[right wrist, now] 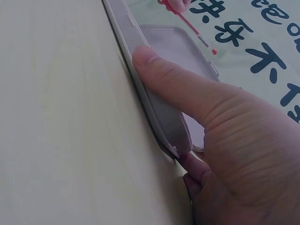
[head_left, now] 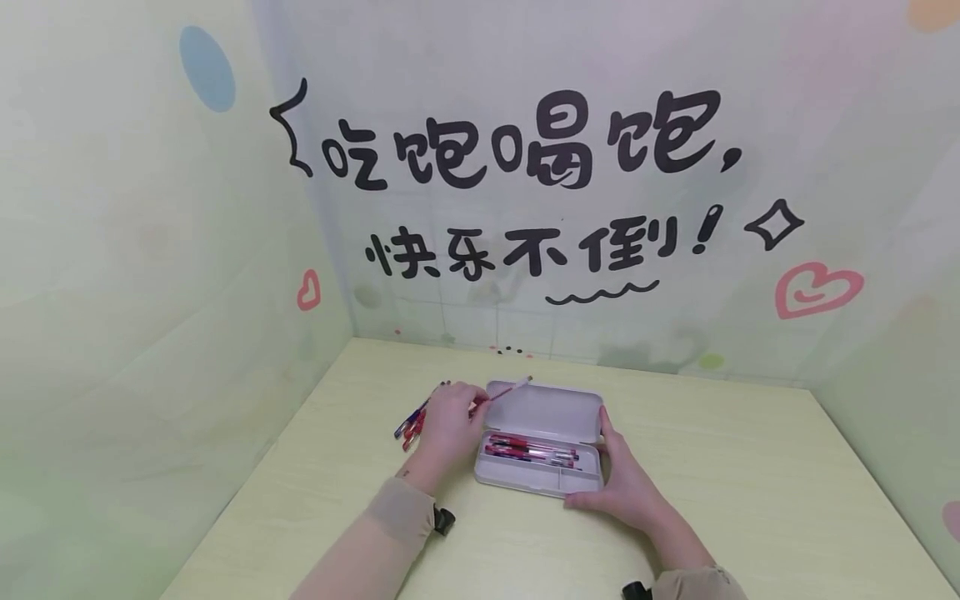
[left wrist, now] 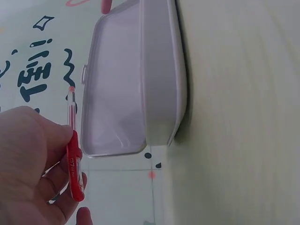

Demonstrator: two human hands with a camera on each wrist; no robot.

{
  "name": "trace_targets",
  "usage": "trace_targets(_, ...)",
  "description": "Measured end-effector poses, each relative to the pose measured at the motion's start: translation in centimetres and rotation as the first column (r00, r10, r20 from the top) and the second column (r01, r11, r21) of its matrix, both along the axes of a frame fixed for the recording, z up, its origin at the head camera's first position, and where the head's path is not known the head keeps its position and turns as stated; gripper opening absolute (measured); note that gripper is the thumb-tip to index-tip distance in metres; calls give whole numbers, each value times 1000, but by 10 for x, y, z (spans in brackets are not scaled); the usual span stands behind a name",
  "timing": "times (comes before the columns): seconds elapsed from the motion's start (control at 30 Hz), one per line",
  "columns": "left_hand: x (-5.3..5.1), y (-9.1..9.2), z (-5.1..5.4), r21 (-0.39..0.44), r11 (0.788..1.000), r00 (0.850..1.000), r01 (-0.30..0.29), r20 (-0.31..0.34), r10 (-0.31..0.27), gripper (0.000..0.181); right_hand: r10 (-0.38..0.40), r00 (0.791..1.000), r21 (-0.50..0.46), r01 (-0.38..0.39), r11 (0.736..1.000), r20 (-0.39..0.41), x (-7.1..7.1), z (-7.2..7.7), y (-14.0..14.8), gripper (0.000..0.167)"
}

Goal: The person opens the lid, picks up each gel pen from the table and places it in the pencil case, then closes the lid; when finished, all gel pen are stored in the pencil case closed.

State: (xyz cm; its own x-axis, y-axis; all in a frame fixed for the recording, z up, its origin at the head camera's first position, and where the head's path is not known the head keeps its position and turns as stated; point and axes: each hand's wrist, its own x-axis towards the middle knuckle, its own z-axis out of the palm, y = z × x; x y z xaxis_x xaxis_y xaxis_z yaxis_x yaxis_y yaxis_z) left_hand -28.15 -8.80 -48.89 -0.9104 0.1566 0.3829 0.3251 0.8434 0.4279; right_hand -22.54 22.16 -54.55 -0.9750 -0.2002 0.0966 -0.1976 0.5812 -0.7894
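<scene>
My left hand [head_left: 452, 423] pinches a red gel pen [left wrist: 74, 161] between thumb and fingers, above the left side of an open pencil case [head_left: 517, 482]. The pen's clear end points up and away from the hand. Several pens [head_left: 528, 451], mostly red, lie in the long back compartment of the case. Around the right end of the case, my right hand [head_left: 633, 492] grips it, thumb at the front edge and fingers at the far side. The raised lid [head_left: 547, 412] leans back behind the base.
Loose blue and red pens [head_left: 411, 423] lie on the pale table [head_left: 712, 467] left of the case, partly hidden behind the left hand. A printed wall covering [head_left: 465, 325] rises at the table's back and sides.
</scene>
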Motion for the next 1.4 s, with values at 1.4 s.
trace_targets(1.4,17,36,-28,-186,965,980,183,112,-164,10,5,1000,-3,-5,1000,4,1,1,1,164)
